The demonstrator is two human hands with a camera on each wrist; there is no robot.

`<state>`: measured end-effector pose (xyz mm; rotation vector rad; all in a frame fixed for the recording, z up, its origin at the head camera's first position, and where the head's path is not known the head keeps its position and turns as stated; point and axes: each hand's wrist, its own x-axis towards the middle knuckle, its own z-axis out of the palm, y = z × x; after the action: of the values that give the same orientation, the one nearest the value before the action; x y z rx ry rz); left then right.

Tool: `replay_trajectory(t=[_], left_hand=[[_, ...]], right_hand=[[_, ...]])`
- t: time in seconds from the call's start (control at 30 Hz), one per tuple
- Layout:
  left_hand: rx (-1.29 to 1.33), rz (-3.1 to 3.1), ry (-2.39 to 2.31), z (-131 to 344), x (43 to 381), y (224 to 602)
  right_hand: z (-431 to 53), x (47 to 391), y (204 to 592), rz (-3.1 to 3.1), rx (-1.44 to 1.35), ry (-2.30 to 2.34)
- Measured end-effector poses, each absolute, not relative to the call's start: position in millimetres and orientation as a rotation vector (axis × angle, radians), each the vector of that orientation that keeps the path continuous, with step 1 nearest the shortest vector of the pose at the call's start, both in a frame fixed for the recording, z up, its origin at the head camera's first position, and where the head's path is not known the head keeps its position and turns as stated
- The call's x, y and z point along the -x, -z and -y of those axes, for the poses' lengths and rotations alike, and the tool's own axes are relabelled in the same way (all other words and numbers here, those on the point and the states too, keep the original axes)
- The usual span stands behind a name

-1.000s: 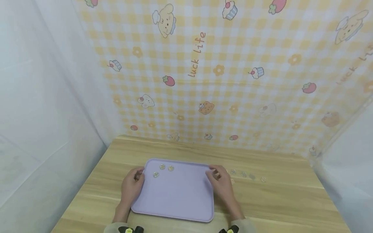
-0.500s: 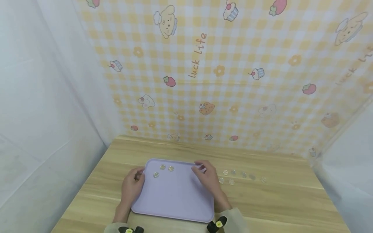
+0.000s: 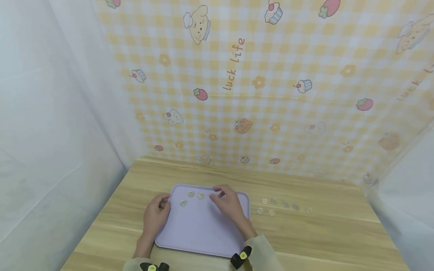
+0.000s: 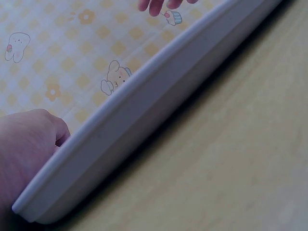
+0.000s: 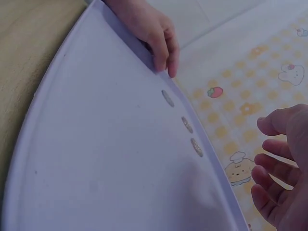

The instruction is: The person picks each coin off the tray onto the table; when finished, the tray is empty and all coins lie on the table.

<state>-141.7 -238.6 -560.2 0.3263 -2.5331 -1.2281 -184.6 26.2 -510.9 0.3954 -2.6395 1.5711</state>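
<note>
A lilac rectangular tray (image 3: 200, 229) lies on the table, its outer side wall (image 4: 125, 115) filling the left wrist view. My left hand (image 3: 156, 214) grips the tray's left rim, thumb at the inner side and fingers beyond it, as the right wrist view shows. Over the tray's far right part hovers my right hand (image 3: 228, 204), its fingers loosely bent and apart (image 5: 284, 163), holding nothing. Three round metallic coins lie in the tray's far left corner: one coin (image 3: 183, 203) nearer me, another coin (image 3: 191, 194) behind it, and a third coin (image 3: 201, 196) to the right.
Several more coins (image 3: 271, 213) are scattered on the wooden table (image 3: 322, 233) to the right of the tray. A yellow-checked cloth (image 3: 271, 113) with cartoon prints hangs behind the table. White sheets (image 3: 68, 131) close off both sides.
My right hand has left the tray's right rim and moved left over the tray, uncovering coins on the table. My left hand stays at the left rim.
</note>
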Motion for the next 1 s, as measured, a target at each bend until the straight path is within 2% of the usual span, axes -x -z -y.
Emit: replay_trajectory(t=[0.5,1.0], left_hand=[[-0.329,2.526,1.241,237,142,558],[-0.346,2.536,1.235,236,142,558]], right_hand=[[-1,193,530,2.729,-0.434,-1.418],[19,198,529,2.767,-0.456,-1.282]])
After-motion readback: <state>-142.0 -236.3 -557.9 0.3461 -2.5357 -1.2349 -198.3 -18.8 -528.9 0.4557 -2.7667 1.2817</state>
